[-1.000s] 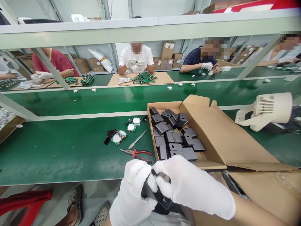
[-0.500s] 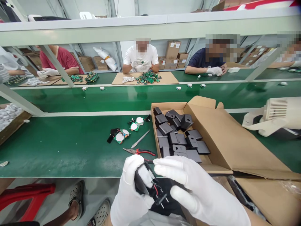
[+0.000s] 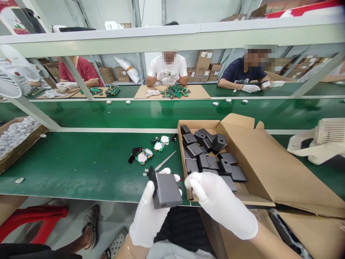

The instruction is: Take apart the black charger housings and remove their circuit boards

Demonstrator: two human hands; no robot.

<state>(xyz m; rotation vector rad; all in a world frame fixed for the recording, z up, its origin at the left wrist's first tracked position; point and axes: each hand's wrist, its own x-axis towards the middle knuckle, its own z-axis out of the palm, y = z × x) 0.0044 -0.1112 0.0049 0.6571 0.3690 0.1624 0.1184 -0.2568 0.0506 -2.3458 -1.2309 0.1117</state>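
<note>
While grey casing [image 3: 167, 190] is clamped in left hand [image 3: 148, 214], just left of open carton [image 3: 269, 165], right hand [image 3: 218, 201] is bunched by carton's near-left corner; whether anything's pinched can't be told. Casing is judged light, stiff, slippery: best gripped by sides, plug pins [image 3: 146, 172] avoided!

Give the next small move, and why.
Probably bring the white-gloved right hand to the black plastic pronged end piece and press it: that piece appears to jut beyond the dark grey rectangular case held in the white-gloved left hand, while the right hand is close by, off the case.
</note>
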